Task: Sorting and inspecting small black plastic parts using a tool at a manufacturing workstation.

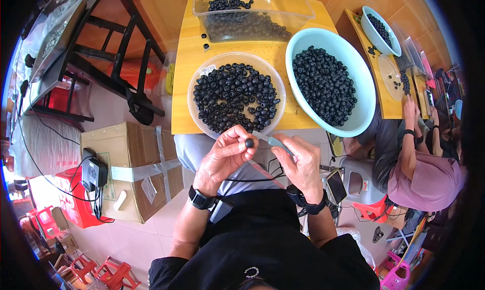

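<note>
Below the front edge of the table, my left hand (222, 156) pinches one small round black bead-like piece (249, 143) between its fingertips. A thin trimming knife with a pale blue handle (279, 144) is in the grip of my right hand (302, 163). Its narrow light blade points left and meets the fingertips of my left hand beside the piece. Just beyond my hands, a round clear shallow tub (279, 80) holds many similar black pieces, with small holes or rims on some. To its right stands a light blue oval basin (365, 95) heaped with more of them.
A clear rectangular bin (283, 9) with black pieces stands at the back of the yellow table (184, 70). Left are a taped cardboard box (113, 143) and a black metal stand (108, 45). At right, a person in a pink shirt (427, 184) works at another table.
</note>
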`<state>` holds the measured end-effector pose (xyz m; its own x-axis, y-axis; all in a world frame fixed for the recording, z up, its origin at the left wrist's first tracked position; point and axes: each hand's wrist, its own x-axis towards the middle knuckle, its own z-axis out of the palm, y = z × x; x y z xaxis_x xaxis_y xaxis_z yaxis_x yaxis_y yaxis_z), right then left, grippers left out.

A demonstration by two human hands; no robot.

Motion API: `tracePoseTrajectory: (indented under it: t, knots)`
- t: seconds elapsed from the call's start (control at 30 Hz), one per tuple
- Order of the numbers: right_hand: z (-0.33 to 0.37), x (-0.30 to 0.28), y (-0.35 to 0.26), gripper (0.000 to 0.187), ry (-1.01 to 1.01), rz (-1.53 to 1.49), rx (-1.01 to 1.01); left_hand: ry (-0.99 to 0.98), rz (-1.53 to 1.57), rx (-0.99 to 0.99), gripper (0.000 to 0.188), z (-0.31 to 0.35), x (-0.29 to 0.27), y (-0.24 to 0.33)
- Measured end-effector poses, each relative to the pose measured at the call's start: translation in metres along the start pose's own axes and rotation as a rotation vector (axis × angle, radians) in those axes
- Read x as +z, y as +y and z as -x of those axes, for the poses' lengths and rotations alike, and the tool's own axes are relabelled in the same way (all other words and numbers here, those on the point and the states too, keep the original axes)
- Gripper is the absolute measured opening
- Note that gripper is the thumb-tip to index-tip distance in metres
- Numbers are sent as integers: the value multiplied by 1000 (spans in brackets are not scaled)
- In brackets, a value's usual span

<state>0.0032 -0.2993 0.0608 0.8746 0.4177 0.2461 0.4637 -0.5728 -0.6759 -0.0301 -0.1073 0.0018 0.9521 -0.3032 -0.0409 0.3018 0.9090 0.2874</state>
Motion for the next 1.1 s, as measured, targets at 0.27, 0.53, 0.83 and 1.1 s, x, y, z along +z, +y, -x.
tracePoseTrajectory:
  t: [0.27,0.53,0.83,1.1]
  knots:
    - [1,2,-7,20,-7,6,-30,8,-5,35,13,-2,-5,-3]
    - [1,4,-8,19,-22,23,-74,63,-125,53,15,-1,3,0]
    - [3,6,-8,19,-16,28,-75,86,-162,64,17,1,4,0]
    - [5,7,-5,18,-22,17,-44,103,-170,39,21,3,4,1]
